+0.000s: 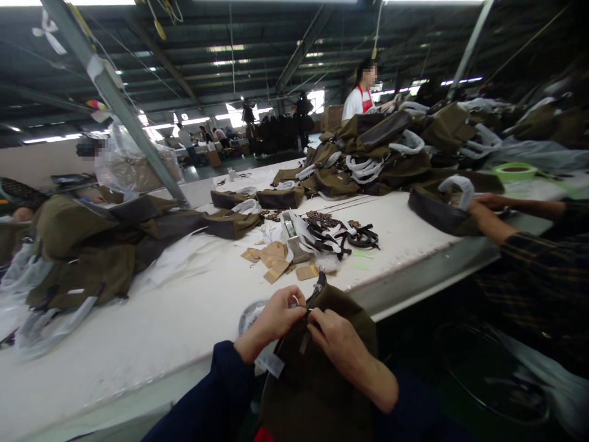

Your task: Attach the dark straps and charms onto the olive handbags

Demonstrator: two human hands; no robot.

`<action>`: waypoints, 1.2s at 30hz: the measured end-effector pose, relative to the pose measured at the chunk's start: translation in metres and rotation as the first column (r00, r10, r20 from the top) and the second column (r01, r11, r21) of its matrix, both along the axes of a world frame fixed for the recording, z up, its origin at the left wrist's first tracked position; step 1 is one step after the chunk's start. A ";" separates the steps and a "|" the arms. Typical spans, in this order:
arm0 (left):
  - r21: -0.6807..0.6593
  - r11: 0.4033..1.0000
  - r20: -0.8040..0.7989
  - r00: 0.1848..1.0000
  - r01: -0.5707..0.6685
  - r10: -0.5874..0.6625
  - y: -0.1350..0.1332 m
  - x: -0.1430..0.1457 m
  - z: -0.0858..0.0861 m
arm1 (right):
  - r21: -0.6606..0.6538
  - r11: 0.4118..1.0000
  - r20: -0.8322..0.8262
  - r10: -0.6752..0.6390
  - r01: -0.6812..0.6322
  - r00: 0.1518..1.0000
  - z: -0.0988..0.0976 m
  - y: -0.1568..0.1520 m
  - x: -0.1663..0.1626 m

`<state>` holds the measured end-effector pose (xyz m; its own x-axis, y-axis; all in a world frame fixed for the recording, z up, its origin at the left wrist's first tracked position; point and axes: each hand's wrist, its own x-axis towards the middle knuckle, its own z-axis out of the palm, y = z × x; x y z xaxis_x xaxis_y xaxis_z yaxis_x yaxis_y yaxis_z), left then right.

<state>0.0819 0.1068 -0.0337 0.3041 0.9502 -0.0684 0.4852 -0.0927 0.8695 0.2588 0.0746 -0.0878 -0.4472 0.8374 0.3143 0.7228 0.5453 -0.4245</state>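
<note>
Both hands, left hand [276, 319] and right hand [338, 344], pinch the olive bag [322, 380] at its zipper, by the desk [184, 319] edge.

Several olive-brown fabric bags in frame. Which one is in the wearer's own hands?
The olive-brown fabric bag at the bottom centre, off the white table, pinched at its top by left hand and right hand. The others lie on the table.

The hall is dim overall, lit by fluorescent ceiling strips [221, 49] and bright daylight from far windows [239, 116] that blow out to white. The white counter [175, 319] catches the most light and reads clearly, while the space under its near edge at the right falls into deep shadow. Wide-angle distortion bends the roof beams and stretches the corners. The dark olive bag [317, 380] shows little detail.
</note>
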 end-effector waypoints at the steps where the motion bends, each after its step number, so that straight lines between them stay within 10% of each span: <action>1: -0.012 1.000 0.019 1.000 0.010 -0.010 0.002 0.000 -0.002 | -0.032 0.999 0.012 0.020 -0.020 1.000 0.002 0.001 0.001; 10: -0.071 0.993 0.094 0.992 0.094 -0.087 0.014 -0.008 -0.002 | -0.039 0.976 0.056 0.214 -0.212 0.975 0.013 0.008 0.016; 15: 0.009 0.991 0.078 0.988 0.131 -0.131 0.004 -0.009 0.035 | -0.020 0.999 -0.326 0.021 -0.029 0.945 0.039 0.018 0.038; 19: 0.126 0.974 0.092 0.975 0.188 -0.200 0.000 -0.002 0.071 | 0.110 0.994 -0.274 0.017 0.014 0.962 0.049 0.036 0.051; 24: 0.239 0.951 0.072 0.973 0.195 -0.218 0.018 -0.005 0.094 | -0.158 0.986 -0.228 0.006 -0.043 0.974 0.039 0.047 0.055; 36: 0.213 0.939 -0.046 0.963 0.270 -0.266 0.019 0.010 0.042 | -0.455 0.889 -0.270 -0.082 -0.053 0.959 -0.011 -0.018 0.051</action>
<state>0.0914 0.1258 0.0079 0.5499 0.8263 0.1219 0.4305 -0.4055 0.8064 0.3097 0.0570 -0.0992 -0.3860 0.9225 0.0061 0.5469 0.2342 -0.8038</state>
